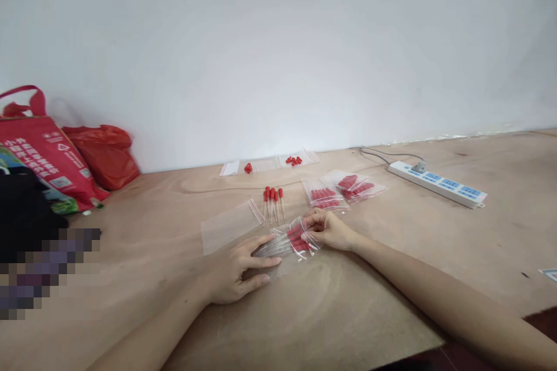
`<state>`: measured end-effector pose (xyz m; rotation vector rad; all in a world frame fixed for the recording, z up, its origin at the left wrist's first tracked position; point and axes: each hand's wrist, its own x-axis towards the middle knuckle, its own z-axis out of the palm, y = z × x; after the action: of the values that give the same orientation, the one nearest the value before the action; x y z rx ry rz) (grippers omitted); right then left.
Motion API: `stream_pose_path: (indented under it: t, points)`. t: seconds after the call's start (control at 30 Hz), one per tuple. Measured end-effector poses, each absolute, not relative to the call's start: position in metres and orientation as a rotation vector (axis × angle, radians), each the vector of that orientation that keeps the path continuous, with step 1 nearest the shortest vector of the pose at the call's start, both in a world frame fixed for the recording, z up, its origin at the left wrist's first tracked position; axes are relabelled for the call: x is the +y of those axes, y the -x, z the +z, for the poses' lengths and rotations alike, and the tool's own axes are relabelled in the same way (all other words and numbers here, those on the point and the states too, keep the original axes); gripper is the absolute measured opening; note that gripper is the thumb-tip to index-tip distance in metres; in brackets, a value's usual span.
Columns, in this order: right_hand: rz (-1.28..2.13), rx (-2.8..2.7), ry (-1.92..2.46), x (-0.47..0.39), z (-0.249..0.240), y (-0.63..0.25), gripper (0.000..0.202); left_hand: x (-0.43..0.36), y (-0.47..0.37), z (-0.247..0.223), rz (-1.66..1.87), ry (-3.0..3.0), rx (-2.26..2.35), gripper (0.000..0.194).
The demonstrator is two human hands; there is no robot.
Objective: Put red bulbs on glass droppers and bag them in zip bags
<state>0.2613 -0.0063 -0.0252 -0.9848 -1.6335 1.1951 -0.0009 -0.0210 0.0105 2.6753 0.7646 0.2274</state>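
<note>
In the head view a clear zip bag (285,250) lies on the table with several red-bulbed droppers (297,237) inside, bulbs toward the right. My right hand (327,229) pinches the bag's right end between thumb and fingers. Spread fingers of my left hand (239,266) rest on the bag's left part, over the thin stems. Just beyond, several loose droppers (272,197) lie side by side, red bulbs pointing away from me. A flat zip bag (230,227) lies left of them. Farther right are filled bags of red-bulbed pieces (324,194).
Along the wall lie clear bags with small red bulbs (293,160) and clear tubes (265,166). A white power strip (437,184) with a plug and cable sits at the right. Red bags (107,153) and a dark item (26,214) stand at the left.
</note>
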Motion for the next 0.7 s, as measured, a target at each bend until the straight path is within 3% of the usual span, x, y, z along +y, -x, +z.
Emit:
stream_pose_path:
  t: [0.27,0.7]
  points:
    - [1.260,-1.797,0.889,-0.005,-0.017,-0.270,0.032,-0.022,0.000,0.015,0.213,-2.695,0.760,0.036]
    - [0.672,-1.611,1.266,0.021,-0.020,-0.264,0.009,-0.023,0.000,0.014,0.263,-2.691,0.765,0.035]
